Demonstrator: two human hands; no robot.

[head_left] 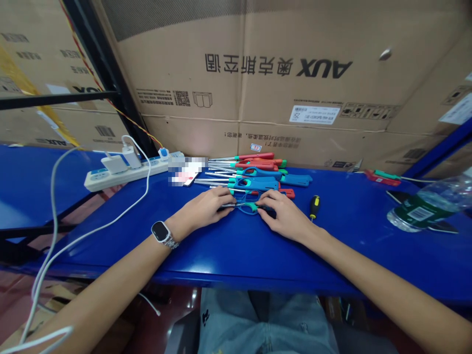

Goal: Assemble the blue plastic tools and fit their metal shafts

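Note:
On the near part of the blue table [236, 250], a long-nosed lighter [250, 207] with a green trigger and a blue guard lies crosswise between my hands. My left hand [211, 209], with a watch on its wrist, has its fingers closed on the metal nozzle end. At the handle end, my right hand [285, 212] is closed too, its thumb below a dark part. My fingers hide some of the lighter. Just beyond is a pile of blue and red lighters [263, 183], their nozzles pointing left. To the right of my right hand lies a yellow-and-black screwdriver [314, 206].
A white power strip [142, 173] with plugged-in chargers and cables lies at left, beside a phone [193, 172]. At right are a plastic bottle [420, 214] on its side and a red-and-green lighter [383, 177]. Large cardboard boxes [258, 93] stand behind.

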